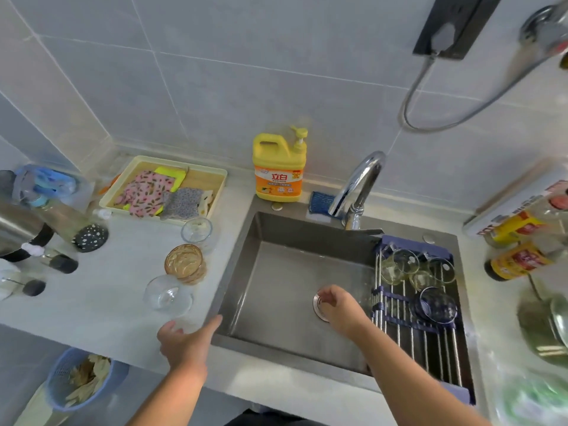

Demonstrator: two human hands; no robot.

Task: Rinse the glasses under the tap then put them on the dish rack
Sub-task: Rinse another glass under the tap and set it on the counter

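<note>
Three glasses stand on the left counter beside the sink (246, 272): a clear one (196, 230), an amber ribbed one (185, 264) and a clear round one (167, 295). A fourth small clear glass (186, 325) sits at the counter's front edge. My left hand (184, 342) is at that glass with thumb and forefinger spread on either side of it; I cannot tell if it grips. My right hand (338, 309) hovers over the drain (319, 302), fingers loosely curled, holding nothing. The dish rack (430, 339) spans the sink's right side and holds several glasses, among them a dark blue one (435, 305). No water shows at the tap (359, 186).
A yellow detergent bottle (279, 167) and a blue sponge (321, 202) stand behind the sink. A tray of cloths (166, 189) lies at the back left, with a kettle (18, 226) further left. Sauce bottles (519, 259) crowd the right counter. A blue bin (83, 379) stands below.
</note>
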